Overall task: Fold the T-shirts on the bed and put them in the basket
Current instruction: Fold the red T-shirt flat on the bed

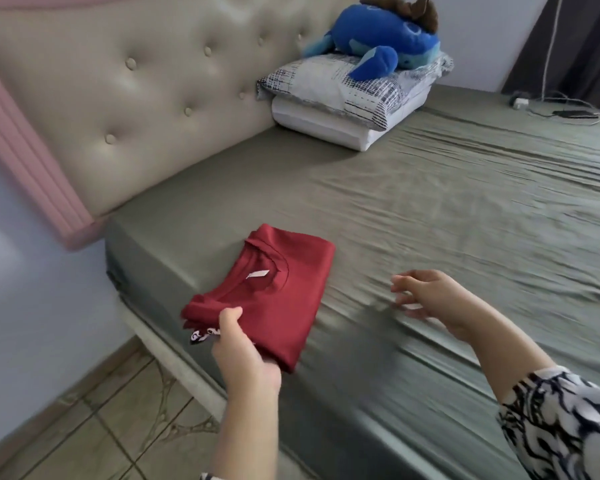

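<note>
Grey-green sheets cover the bed (430, 209), with a tufted headboard (136, 98) at far left and a blue plush toy (378, 32) on stacked pillows (343, 95) beyond. Near the bed's left edge lies a folded red T-shirt (284, 289). The left hand (243, 351) pinches its near corner, thumb on top. The right hand (433, 299) hovers just right of it, fingers loosely apart, holding nothing.
</note>
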